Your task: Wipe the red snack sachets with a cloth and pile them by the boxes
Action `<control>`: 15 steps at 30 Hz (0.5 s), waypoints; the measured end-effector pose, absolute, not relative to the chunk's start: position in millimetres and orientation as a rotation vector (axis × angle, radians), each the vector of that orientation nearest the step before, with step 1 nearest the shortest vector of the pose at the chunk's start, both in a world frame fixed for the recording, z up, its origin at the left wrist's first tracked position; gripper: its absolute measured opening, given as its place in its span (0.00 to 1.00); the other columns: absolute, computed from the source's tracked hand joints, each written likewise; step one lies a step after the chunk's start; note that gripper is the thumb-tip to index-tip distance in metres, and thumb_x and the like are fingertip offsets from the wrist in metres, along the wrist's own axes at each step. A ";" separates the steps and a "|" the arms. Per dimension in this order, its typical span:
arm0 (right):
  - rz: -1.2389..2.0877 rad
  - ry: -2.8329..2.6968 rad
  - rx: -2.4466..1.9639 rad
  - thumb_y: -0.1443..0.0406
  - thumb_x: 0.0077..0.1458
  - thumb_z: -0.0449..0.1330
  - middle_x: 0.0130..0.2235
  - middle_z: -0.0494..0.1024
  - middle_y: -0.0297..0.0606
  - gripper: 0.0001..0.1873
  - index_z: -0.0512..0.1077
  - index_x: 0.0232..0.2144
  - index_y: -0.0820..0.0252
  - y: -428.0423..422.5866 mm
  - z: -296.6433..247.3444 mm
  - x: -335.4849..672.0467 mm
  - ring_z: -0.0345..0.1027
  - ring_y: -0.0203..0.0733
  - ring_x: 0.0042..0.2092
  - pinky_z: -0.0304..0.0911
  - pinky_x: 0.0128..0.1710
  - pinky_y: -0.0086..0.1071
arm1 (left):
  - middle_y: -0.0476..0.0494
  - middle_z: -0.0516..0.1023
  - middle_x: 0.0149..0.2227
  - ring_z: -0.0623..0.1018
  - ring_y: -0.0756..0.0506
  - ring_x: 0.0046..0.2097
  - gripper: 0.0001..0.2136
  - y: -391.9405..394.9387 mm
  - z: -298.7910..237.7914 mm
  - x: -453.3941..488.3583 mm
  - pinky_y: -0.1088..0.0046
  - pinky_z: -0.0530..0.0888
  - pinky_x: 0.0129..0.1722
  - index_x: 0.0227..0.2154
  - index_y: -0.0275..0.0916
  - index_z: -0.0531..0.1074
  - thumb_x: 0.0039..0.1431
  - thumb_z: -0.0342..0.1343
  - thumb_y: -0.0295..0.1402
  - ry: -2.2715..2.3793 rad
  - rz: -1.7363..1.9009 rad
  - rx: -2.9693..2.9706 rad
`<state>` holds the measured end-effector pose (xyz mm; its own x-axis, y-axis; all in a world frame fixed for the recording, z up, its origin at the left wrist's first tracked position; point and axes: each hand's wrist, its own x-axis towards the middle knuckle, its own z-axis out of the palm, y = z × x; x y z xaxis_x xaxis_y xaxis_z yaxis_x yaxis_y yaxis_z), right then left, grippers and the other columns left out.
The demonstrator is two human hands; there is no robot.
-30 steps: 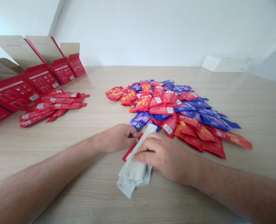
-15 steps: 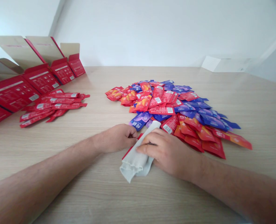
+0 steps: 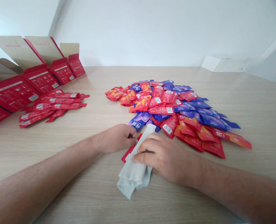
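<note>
My right hand [image 3: 162,154] presses a pale grey folded cloth [image 3: 133,171] flat onto a red sachet [image 3: 128,153] lying on the wooden table [image 3: 81,140]; only the sachet's left edge shows. My left hand [image 3: 118,137] is curled, its fingertips pinning the sachet's far end. Just beyond both hands lies a heap of red, orange and blue sachets [image 3: 175,109].
A loose row of long red sachets [image 3: 53,104] lies at the left. Behind it stand several open red cartons [image 3: 42,77] with their flaps up. A white box [image 3: 222,63] sits at the far right by the wall.
My right hand slid the cloth away along the sachet, then drew it back toward me. The left hand has stayed in place.
</note>
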<state>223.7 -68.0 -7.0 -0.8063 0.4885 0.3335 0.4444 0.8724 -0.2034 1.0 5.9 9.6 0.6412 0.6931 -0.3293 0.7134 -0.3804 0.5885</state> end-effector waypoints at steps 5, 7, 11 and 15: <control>0.165 -2.623 -0.794 0.69 0.66 0.59 0.46 0.78 0.43 0.13 0.78 0.51 0.59 -67.5 -7.7 225.3 0.67 0.48 0.49 0.67 0.50 0.43 | 0.55 0.71 0.27 0.67 0.51 0.30 0.08 5.8 8.3 0.9 0.76 0.61 0.29 0.30 0.41 0.75 0.59 0.52 0.37 1.079 -0.026 2.138; 0.165 -2.661 -0.712 0.67 0.68 0.58 0.45 0.79 0.42 0.12 0.78 0.50 0.57 -67.9 -7.0 225.0 0.67 0.48 0.50 0.67 0.52 0.44 | 0.55 0.71 0.26 0.67 0.51 0.30 0.09 6.3 8.4 1.2 0.75 0.60 0.28 0.30 0.41 0.75 0.59 0.52 0.37 1.089 -0.035 2.138; 0.185 -2.648 -0.733 0.68 0.67 0.59 0.46 0.78 0.42 0.13 0.78 0.51 0.57 -67.0 -8.1 225.8 0.67 0.47 0.49 0.67 0.52 0.43 | 0.55 0.71 0.26 0.67 0.50 0.30 0.09 5.9 8.2 1.3 0.75 0.60 0.29 0.30 0.41 0.75 0.58 0.52 0.37 1.078 -0.040 2.136; 0.163 -2.620 -0.792 0.71 0.65 0.60 0.46 0.78 0.43 0.14 0.78 0.51 0.59 -66.3 -7.9 226.4 0.67 0.48 0.49 0.67 0.50 0.42 | 0.55 0.72 0.27 0.68 0.51 0.30 0.08 4.7 7.6 1.0 0.75 0.61 0.30 0.30 0.41 0.75 0.57 0.52 0.36 1.084 -0.028 2.134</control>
<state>226.4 -66.3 -7.9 -0.7609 0.5532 0.3391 0.5068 0.8331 -0.2216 1.0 4.7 7.6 0.6441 0.6919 -0.3260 0.7079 -0.3777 0.5969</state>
